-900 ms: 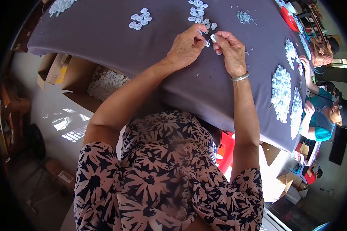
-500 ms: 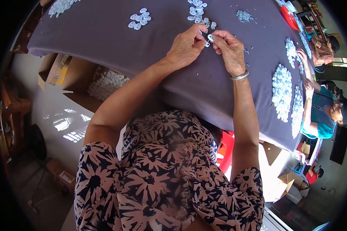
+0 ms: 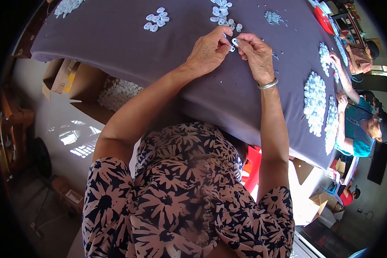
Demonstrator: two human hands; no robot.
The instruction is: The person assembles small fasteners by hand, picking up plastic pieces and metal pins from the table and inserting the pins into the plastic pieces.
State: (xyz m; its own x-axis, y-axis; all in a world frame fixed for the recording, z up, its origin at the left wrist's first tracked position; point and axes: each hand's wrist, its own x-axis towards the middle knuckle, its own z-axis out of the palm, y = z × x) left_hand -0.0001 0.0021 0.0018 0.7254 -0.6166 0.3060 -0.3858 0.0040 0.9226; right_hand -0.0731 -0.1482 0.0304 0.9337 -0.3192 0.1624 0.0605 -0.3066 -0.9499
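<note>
Over the dark tablecloth [image 3: 159, 47], both my hands meet at a small white oval plastic piece [image 3: 234, 41] with a hole in it. My right hand [image 3: 257, 56], below which a silver bangle circles the wrist, pinches this piece between thumb and fingers. My left hand [image 3: 207, 51] is closed beside it, thumb against fingers, at a second small white piece [image 3: 232, 49]. Whether the two pieces are joined is too small to tell. Just beyond my fingertips lies a cluster of white oval pieces [image 3: 220, 11].
Another group of white oval pieces [image 3: 157, 19] lies left, and a heap of tiny pins [image 3: 272, 17] right. Larger heaps of white pieces [image 3: 314, 103] line the right side, where co-workers' hands [image 3: 341, 101] work. A cardboard box [image 3: 88, 84] of white pieces stands below the table's left edge.
My hands stay nearly in place, with only a slight shift of the small white pieces between my fingers. A co-worker on the right has moved a little.
</note>
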